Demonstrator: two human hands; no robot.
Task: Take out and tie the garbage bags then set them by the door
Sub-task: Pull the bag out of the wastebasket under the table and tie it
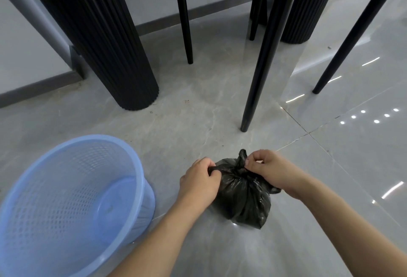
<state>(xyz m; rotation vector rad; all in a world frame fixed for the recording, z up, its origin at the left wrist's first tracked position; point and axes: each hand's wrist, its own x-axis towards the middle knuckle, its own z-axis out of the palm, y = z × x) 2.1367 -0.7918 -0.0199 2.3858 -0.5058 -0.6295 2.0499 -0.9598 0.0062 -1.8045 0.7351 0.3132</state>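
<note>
A small black garbage bag [244,199] sits on the grey tiled floor, low in the view and right of centre. Its top is gathered into a knot between my hands. My left hand [199,183] grips one twisted end of the bag on the left side of the knot. My right hand [269,170] pinches the other end on the right, with a short tail of plastic sticking up above the fingers. An empty light blue mesh waste basket [33,191] stands to the left of the bag, with no liner in it.
A black fluted table pedestal [105,41] rises at the upper left, and a second one [306,12] at the back right. Thin black chair legs [264,61] stand just beyond the bag. A grey wall and skirting run along the left.
</note>
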